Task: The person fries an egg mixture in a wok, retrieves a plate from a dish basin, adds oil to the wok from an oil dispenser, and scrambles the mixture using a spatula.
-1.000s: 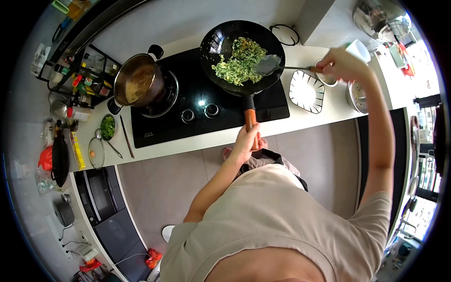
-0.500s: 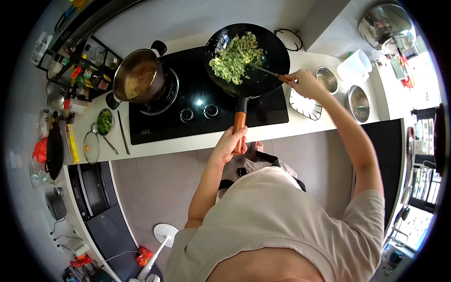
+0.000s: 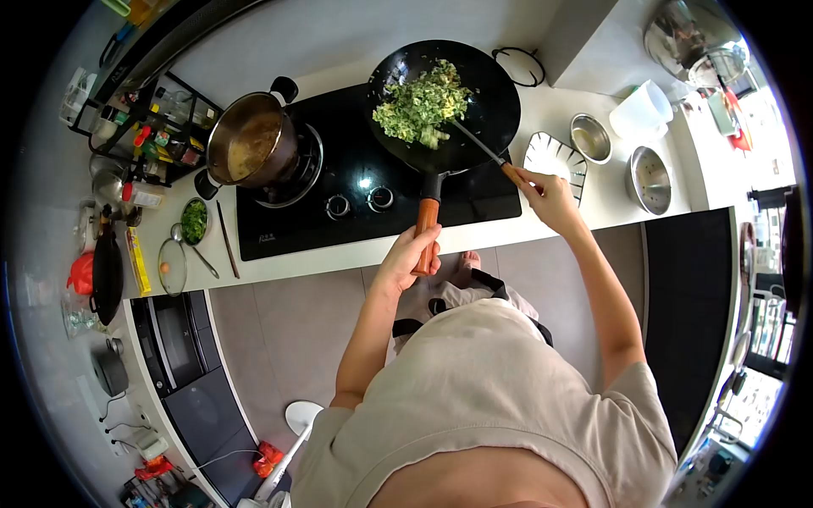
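Observation:
My left hand (image 3: 410, 257) is closed round the wooden handle of a black wok (image 3: 495, 114), which sits on the right side of the black cooktop (image 3: 296, 224). In my right hand (image 3: 549, 200) is a spatula (image 3: 480, 144), gripped by its wooden handle. Its metal shaft slants up and left into the wok, and its blade is hidden in or behind the food. Chopped green and yellow food (image 3: 421, 106) lies heaped in the wok's upper left part.
A deep pot (image 3: 251, 142) with brownish contents stands on the left burner. Nearby are a bowl of chopped greens (image 3: 195, 222), a chopstick-like stick (image 3: 228, 240) and a glass lid (image 3: 172, 268). To the right are a striped dish (image 3: 555, 161), metal bowls (image 3: 590, 138) and a white container (image 3: 642, 112).
My right hand has moved down toward me, drawing the spatula back from the middle of the wok. The food heap has shifted slightly left. My left hand stays on the handle.

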`<state>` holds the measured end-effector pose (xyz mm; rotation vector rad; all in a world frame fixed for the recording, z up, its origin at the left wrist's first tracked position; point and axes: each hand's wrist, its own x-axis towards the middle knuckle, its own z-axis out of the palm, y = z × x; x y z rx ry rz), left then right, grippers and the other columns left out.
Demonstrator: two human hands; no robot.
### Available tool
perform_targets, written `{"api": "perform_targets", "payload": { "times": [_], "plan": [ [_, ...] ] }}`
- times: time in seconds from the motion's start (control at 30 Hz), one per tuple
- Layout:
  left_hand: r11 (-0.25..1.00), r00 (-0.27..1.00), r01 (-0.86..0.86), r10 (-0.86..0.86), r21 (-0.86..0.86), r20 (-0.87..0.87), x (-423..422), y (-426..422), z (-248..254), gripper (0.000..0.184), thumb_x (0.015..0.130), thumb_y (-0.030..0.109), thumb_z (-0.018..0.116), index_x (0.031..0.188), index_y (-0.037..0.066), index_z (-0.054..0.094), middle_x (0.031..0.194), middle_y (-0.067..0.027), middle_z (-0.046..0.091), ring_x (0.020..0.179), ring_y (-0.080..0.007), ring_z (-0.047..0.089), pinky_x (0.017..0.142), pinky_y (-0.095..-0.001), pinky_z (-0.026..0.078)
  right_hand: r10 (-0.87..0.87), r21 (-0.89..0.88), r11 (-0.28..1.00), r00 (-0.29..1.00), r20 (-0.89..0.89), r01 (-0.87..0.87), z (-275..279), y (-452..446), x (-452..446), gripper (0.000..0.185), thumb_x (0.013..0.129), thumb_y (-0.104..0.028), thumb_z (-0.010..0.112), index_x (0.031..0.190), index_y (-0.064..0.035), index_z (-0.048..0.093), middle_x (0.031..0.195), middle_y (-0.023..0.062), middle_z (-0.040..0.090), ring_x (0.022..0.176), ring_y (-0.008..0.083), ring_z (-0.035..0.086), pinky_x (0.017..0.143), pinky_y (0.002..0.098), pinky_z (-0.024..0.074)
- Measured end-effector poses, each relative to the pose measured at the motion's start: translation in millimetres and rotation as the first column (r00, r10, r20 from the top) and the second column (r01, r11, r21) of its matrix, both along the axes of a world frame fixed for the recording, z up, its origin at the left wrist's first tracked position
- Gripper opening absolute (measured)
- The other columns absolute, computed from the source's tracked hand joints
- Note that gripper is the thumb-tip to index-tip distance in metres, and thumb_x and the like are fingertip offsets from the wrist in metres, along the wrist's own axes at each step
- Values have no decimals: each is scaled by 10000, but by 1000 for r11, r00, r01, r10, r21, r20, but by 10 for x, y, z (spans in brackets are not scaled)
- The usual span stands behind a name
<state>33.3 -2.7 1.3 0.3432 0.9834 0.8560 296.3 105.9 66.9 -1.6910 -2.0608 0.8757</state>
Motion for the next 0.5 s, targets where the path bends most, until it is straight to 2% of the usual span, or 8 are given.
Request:
{"api": "perform_targets", "payload": {
  "times": [0.03,0.07,0.2,0.3,0.33,0.43,0.47,0.5],
  "plan": [
    [1000,1000,2,-2,4,1,-2,-2,-4,293,913,329,635,987,88,487,719,-26,543,492,-132,547,420,-254,427,-26,-27,999,999,-33,25,10,-60,7,322,897,-169,565,1195,-83,651,588,133,572,510,163,573,511,327,459],
    [1000,1000,4,-4,10,1,-2,-1,-9,291,912,328,636,988,90,488,719,-25,544,493,-130,548,421,-253,429,-102,-210,975,983,-152,68,48,-128,-13,349,916,-185,569,1241,-71,628,577,57,552,496,88,516,437,268,414],
    [1000,1000,9,-9,-3,-9,-5,4,-2,292,908,329,640,994,93,491,714,-23,545,494,-128,552,423,-253,432,-427,-602,797,754,-499,52,15,-340,-79,422,954,-149,518,1367,-61,491,689,50,547,410,54,404,348,196,331],
    [1000,1000,8,-8,-11,-14,-3,6,4,309,912,321,637,1044,80,495,716,-32,543,494,-138,550,430,-264,435,-760,-817,559,306,-573,-140,-17,-485,-18,423,987,-186,437,1377,-23,425,741,57,521,429,45,379,343,166,314],
    [1000,1000,5,-5,-19,-13,-4,7,-1,329,918,314,629,1090,66,499,721,-41,543,496,-144,547,438,-271,437,-844,-814,495,52,-533,-304,-230,-506,101,401,1005,-178,379,1381,-38,380,759,63,493,419,41,344,324,144,298],
    [1000,1000,6,-6,-23,-14,-6,8,-5,357,924,308,621,1140,50,501,727,-51,542,501,-151,547,445,-276,438,-893,-636,451,-311,-326,-627,-312,-630,256,395,1013,-179,353,1383,-41,375,752,60,492,418,38,351,314,142,289],
    [1000,1000,5,-5,-21,-16,-7,6,-3,359,924,309,621,1142,50,501,727,-51,543,503,-152,548,445,-275,438,-901,-635,434,-297,-318,-639,-243,-647,292,396,1009,-190,364,1372,-37,404,745,51,494,412,35,347,313,148,279],
    [1000,1000,3,-4,-21,-17,-7,5,-1,359,924,309,621,1141,49,501,727,-51,543,502,-152,548,444,-275,438,-875,-735,464,-128,-467,-495,-151,-630,337,409,1007,-197,385,1386,-45,398,732,50,500,402,37,347,306,155,283]
  ]
}}
